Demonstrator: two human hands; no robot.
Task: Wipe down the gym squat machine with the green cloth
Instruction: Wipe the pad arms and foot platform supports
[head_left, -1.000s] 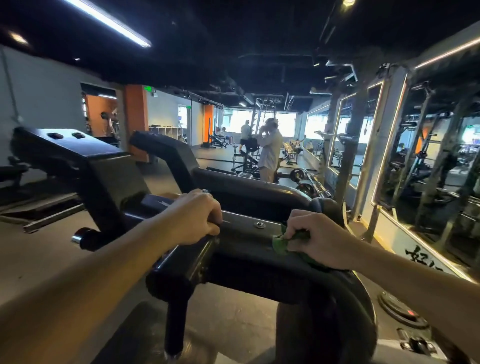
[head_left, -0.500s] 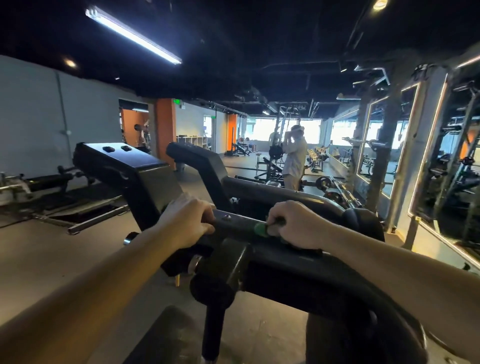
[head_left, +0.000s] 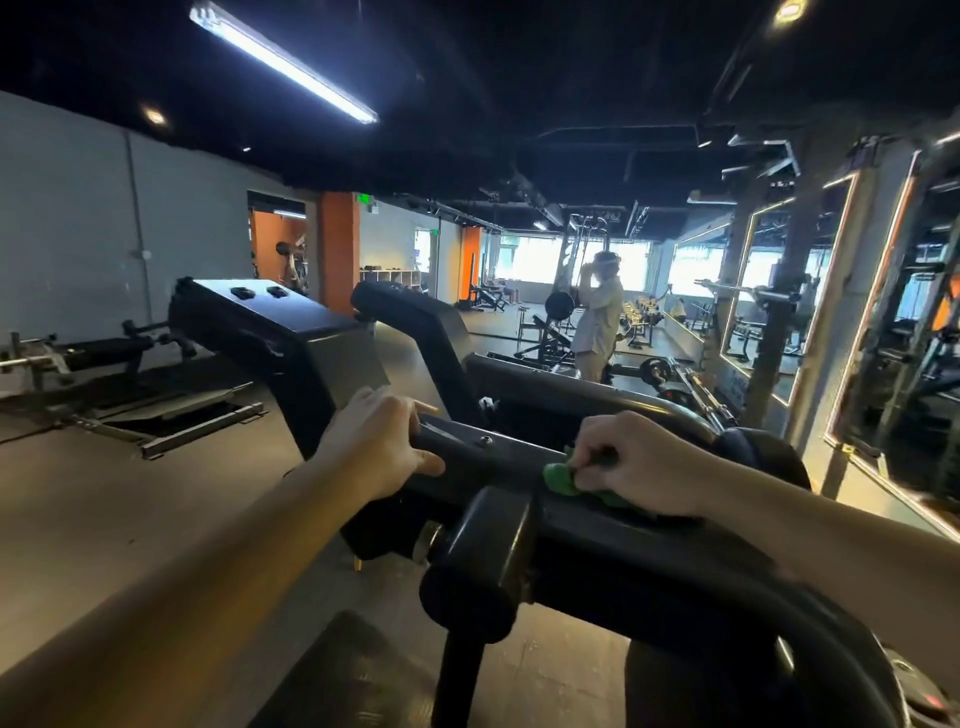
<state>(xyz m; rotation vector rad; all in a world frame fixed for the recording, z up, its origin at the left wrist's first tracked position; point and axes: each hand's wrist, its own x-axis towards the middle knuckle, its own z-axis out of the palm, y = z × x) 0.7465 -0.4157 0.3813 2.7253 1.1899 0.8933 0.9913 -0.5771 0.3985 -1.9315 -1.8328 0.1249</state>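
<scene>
The cloth (head_left: 563, 480) lies bunched on top of the machine (head_left: 498, 457), on the black crossbar close in front of us, and only its green edge shows past the knuckles. Our right hand (head_left: 644, 467) holds it, fingers curled tight round it and pressing it onto the bar. Our left hand (head_left: 379, 441) rests over the same bar further left, well apart from the cloth. Its thumb and one finger lie straight along the metal, but the other fingers are hidden behind the hand, so we cannot tell whether it grips. Just below the bar, between the two hands, a thick round stub (head_left: 483, 561) juts toward us. Beyond the left hand two black angled pads (head_left: 270, 322) rise from the frame, side by side. Further off, a person (head_left: 600, 317) stands among racks and weights with both arms raised to the head. Mirrors (head_left: 779, 291) with lit edges line the right wall. An orange pillar (head_left: 338, 249) stands at the grey left wall, and a long tube light (head_left: 283, 60) crosses the dark ceiling.
</scene>
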